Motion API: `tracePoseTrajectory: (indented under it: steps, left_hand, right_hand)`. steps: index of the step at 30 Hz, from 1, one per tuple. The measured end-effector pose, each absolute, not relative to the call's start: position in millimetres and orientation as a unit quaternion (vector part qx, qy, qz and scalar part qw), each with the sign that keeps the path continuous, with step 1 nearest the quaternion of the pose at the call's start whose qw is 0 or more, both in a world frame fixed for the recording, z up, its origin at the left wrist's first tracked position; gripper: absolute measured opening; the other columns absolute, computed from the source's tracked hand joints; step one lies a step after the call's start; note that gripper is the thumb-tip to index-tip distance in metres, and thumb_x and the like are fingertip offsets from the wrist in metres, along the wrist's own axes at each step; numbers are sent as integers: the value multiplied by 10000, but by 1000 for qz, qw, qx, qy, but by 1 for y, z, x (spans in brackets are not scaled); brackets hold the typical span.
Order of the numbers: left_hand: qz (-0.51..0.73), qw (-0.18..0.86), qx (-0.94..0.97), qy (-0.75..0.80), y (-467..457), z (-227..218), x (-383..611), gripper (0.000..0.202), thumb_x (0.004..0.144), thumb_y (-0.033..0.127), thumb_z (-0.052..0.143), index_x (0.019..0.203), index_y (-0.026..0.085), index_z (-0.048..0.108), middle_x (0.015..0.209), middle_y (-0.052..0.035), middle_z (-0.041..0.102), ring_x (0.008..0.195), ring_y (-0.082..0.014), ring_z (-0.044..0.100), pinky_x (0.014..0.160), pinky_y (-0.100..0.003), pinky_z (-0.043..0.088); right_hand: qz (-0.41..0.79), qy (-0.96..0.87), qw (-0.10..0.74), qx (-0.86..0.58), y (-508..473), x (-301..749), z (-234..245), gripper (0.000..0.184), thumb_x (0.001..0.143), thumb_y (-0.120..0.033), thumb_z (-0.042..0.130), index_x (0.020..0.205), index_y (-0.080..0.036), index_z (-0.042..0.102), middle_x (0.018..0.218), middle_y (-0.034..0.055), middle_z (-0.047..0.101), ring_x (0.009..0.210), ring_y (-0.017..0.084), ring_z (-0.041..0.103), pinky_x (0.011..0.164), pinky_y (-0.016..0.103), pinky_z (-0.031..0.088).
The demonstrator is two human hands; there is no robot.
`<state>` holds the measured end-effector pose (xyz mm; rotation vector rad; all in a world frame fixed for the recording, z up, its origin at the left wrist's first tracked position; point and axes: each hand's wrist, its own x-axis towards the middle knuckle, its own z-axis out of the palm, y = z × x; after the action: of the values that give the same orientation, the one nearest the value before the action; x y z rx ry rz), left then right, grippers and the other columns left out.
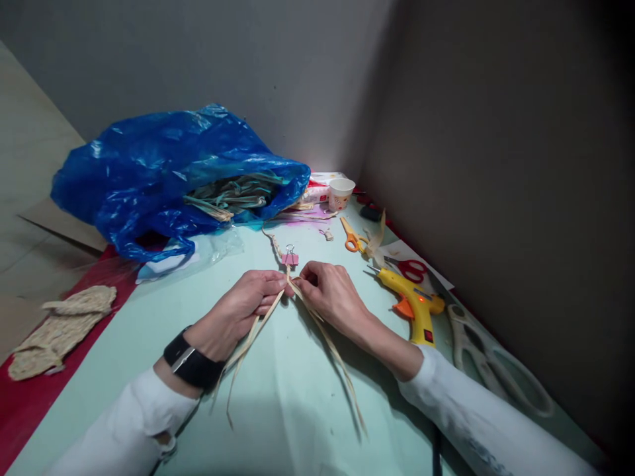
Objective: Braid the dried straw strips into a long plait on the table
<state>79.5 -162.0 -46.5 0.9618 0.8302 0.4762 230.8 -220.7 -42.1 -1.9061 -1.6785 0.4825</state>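
Pale straw-like strands fan out toward me from a pink binder clip. A short braided length of the same material runs out beyond the clip. My left hand pinches strands just below the clip, their loose ends trailing down past the wrist. Close beside it, my right hand is closed with thumb and forefinger on the strands on the right side. The fingertips of both hands nearly meet. Exactly which strand each fingertip grips is partly hidden.
A blue plastic bag of dried strands lies at the back left. On the right are a yellow glue gun, orange scissors, red-handled scissors and large grey-handled scissors. A paper cup stands behind; a woven piece lies left.
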Motion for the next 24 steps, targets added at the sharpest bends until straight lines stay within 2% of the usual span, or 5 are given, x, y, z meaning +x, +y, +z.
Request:
tracePoseTrajectory:
  steps: [6, 15, 18, 21, 24]
  left_hand:
    - [223, 773, 448, 390, -161, -47, 80, 107, 701, 50, 632, 798, 91, 614, 637, 2, 524, 427, -2, 232, 385, -168, 120]
    - [214, 760, 474, 389, -162, -47, 80, 36, 705, 73, 605, 687, 96, 585, 540, 64, 368, 416, -9, 203, 384, -180, 104]
    - [226, 746, 481, 403, -164, -48, 82, 105, 704, 107, 619, 649, 129, 533, 511, 89, 320, 403, -11, 200, 382, -177, 108]
    - [237, 725, 493, 418, -166, -48, 84, 142, 697, 127, 629, 634, 144, 504, 488, 99, 323, 387, -8, 211, 378, -167, 109]
    - [238, 708, 508, 429, -166, -48, 86, 106, 700, 134, 617, 650, 138, 524, 495, 71, 422, 377, -8, 245, 375, -164, 116]
  right_hand:
    - [217, -634, 293, -682, -220, 232, -44, 193, 791, -253, 505, 665, -171, 625, 570, 2, 578, 549, 109, 414, 524, 228, 265]
    - [256, -653, 289, -651, -223, 233, -39, 193, 775, -216, 491, 675, -159, 646, 583, -13, 583, 554, 95, 431, 533, 227, 266]
    - [260, -657, 284, -648, -225, 231, -37, 281, 842, -298, 472, 646, -154, 614, 568, -14, 557, 541, 92, 409, 526, 230, 256]
    - [264, -662, 280, -643, -225, 232, -38, 351, 877, -402, 471, 685, -151, 623, 592, -7, 572, 555, 96, 423, 530, 230, 257]
    - [276, -675, 273, -627, -225, 234, -40, 295, 884, -347, 468, 756, -160, 657, 627, -7, 597, 570, 100, 441, 538, 227, 265]
